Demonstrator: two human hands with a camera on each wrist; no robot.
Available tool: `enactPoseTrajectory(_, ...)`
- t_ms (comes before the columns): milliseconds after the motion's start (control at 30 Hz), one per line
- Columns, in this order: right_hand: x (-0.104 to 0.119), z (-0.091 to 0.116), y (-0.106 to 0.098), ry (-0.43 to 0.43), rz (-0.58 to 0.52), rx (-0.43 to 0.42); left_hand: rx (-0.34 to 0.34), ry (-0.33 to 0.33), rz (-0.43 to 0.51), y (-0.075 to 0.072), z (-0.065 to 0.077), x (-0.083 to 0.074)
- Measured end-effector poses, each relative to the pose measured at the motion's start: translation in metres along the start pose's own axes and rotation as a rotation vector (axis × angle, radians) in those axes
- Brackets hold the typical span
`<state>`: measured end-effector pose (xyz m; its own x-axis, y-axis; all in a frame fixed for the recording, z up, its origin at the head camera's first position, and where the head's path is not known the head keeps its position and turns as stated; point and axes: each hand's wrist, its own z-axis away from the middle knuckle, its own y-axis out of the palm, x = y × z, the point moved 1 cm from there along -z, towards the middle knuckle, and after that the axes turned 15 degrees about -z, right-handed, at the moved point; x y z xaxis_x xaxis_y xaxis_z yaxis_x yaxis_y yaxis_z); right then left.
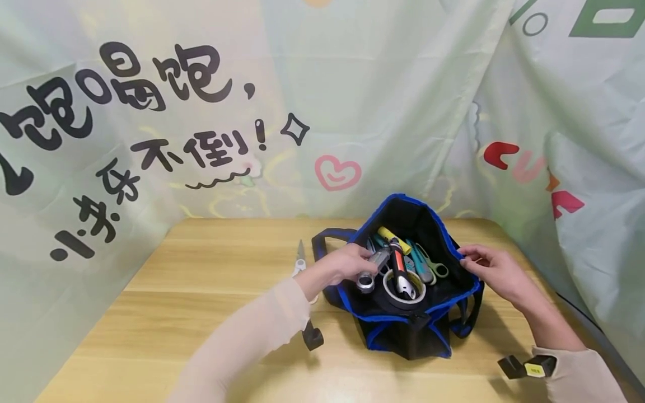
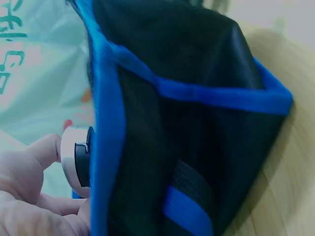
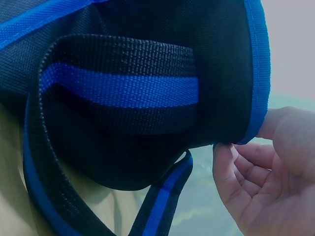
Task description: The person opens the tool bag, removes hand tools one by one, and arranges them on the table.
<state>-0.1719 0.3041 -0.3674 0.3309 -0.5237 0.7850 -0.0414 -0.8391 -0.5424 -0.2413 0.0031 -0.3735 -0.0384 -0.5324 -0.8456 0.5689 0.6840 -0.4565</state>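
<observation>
A black tool bag [image 1: 410, 341] with blue edging stands open-topped on the table. Over its left part my left hand [image 1: 350, 262] grips a grey tool with a round silver end [image 1: 365, 282]; the left wrist view shows that silver end [image 2: 74, 160] beside the blue rim, the rest hidden. At the right side, my right hand [image 1: 496, 273] pinches the bag's rim [image 3: 256, 118] between thumb and fingers. Inside lie a roll of tape [image 1: 388, 290], an orange and black tool [image 1: 400, 262], a teal cutter [image 1: 422, 266], a yellow cylinder [image 1: 395, 240] and green-handled scissors [image 1: 441, 271].
Left of the bag, white-handled scissors [image 1: 300, 262] lie on the wooden table [image 1: 201, 268], partly hidden by my left arm. Bag straps [image 1: 325, 246] loop out at both sides. A printed curtain [image 1: 403, 84] hangs behind the table.
</observation>
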Motion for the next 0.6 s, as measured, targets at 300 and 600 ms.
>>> enactPoseTrajectory(300, -0.004, -0.001, 0.000, -0.022, 0.017, -0.003, -0.031, 0.142, 0.037, -0.013, 0.012, -0.006)
enactPoseTrajectory(600, -0.005, 0.000, 0.003, -0.014, 0.005, 0.000, -0.036, 0.243, 0.252, -0.041, 0.017, 0.004)
